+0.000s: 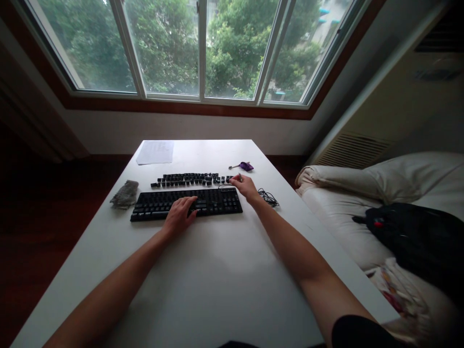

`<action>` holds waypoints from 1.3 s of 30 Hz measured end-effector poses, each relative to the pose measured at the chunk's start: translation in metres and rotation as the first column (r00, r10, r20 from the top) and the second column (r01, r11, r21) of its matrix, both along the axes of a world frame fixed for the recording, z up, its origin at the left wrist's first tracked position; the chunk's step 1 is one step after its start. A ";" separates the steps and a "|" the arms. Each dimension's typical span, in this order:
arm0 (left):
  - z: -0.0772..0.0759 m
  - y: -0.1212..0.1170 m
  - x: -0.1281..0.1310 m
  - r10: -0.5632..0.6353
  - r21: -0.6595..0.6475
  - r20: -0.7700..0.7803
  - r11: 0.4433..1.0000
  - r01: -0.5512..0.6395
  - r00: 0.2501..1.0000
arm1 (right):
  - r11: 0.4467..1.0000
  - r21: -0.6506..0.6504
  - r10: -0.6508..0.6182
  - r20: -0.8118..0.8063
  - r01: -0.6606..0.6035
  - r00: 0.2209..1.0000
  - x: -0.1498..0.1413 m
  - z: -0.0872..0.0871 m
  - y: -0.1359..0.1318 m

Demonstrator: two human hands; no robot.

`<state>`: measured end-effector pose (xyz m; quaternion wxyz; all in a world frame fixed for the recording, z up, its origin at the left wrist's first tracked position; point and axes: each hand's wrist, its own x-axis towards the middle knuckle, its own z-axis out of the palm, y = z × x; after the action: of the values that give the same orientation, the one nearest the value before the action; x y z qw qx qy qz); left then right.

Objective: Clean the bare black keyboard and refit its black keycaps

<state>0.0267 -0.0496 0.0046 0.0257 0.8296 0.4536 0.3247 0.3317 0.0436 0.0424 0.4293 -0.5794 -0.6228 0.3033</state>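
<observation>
Head view: the left hand [181, 211] lies on the keyboard [221, 202], its fingers slightly apart and touching the top. The right hand [246, 186] has its fingers drawn close at the right end of the loose keys [188, 177]; whether they clamp one cannot be told. Beyond these fingers, a purple item [246, 166] lies on the desk [213, 270]; to their right, a coiled cable [268, 197].
</observation>
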 end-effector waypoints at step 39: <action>0.003 0.001 -0.008 -0.085 0.004 -0.055 0.996 0.086 0.995 | 0.955 -0.119 -0.151 0.592 0.271 0.792 0.014 -0.026 0.045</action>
<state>0.0183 -0.0488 0.0080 0.0245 0.8569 0.4172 0.3017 0.3456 0.0886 0.0165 0.1922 -0.7495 -0.6212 0.1239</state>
